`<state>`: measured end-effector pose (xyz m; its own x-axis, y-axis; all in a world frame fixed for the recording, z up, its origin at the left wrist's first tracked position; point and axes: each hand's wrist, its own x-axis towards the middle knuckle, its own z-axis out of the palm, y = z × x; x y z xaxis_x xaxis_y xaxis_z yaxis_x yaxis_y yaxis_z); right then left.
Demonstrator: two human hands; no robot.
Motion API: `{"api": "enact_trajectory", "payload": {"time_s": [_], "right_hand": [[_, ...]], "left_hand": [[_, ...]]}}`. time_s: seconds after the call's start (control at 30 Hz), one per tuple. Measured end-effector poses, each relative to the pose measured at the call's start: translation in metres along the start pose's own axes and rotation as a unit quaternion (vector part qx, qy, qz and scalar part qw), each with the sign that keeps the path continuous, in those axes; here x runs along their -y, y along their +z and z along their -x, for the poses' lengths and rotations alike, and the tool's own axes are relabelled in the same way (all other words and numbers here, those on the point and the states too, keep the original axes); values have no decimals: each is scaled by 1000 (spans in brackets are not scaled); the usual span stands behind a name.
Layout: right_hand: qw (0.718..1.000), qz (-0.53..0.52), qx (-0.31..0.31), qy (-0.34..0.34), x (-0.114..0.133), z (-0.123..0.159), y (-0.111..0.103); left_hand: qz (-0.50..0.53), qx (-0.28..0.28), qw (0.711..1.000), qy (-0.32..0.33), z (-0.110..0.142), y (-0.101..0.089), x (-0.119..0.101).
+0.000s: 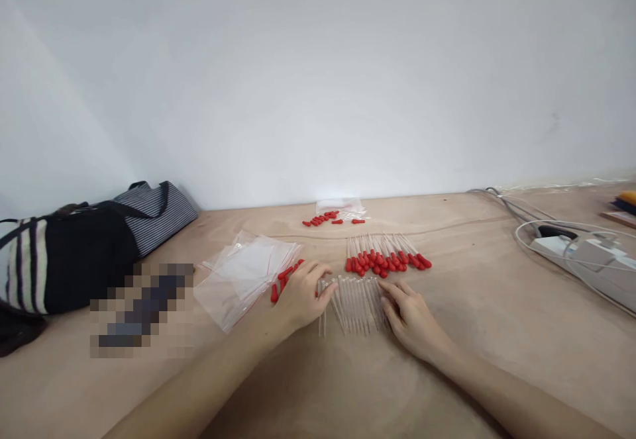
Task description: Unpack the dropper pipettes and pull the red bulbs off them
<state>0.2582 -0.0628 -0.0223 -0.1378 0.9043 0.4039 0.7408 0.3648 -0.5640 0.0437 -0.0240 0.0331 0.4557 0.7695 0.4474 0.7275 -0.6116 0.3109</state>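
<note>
A row of clear glass dropper tubes (355,303) lies on the wooden table (497,333) between my hands. My left hand (303,293) rests at the row's left end, fingers curled loosely against the tubes. My right hand (410,320) lies flat at the right end, fingers stretched out and touching the tubes. Just behind them lies a bunch of finished droppers with red rubber bulbs (387,257). Loose red bulbs (283,277) sit by my left hand, beside a pile of clear zip bags (246,273).
More red bulbs and a small bag (335,214) lie near the wall. A striped black bag (74,253) stands at the far left. A white power strip with cables (581,253) is at the right.
</note>
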Motion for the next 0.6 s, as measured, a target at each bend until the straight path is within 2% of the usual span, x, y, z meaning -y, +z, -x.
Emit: {"api": "enact_trajectory", "payload": {"time_s": [0.13,0.23,0.43,0.6], "right_hand": [[999,-26,-37,-11,-3,-1,-2],[998,-43,-53,-13,-6,-2,-4],[996,-72,-57,-20,-5,-2,-5],[995,-65,-73,-19,-6,-4,-6]], "left_hand": [[-24,72,997,11,-38,23,-11],[-47,92,995,10,-57,37,-16],[-63,87,994,-23,-69,52,-23],[-49,49,996,-56,-67,58,-25]]}}
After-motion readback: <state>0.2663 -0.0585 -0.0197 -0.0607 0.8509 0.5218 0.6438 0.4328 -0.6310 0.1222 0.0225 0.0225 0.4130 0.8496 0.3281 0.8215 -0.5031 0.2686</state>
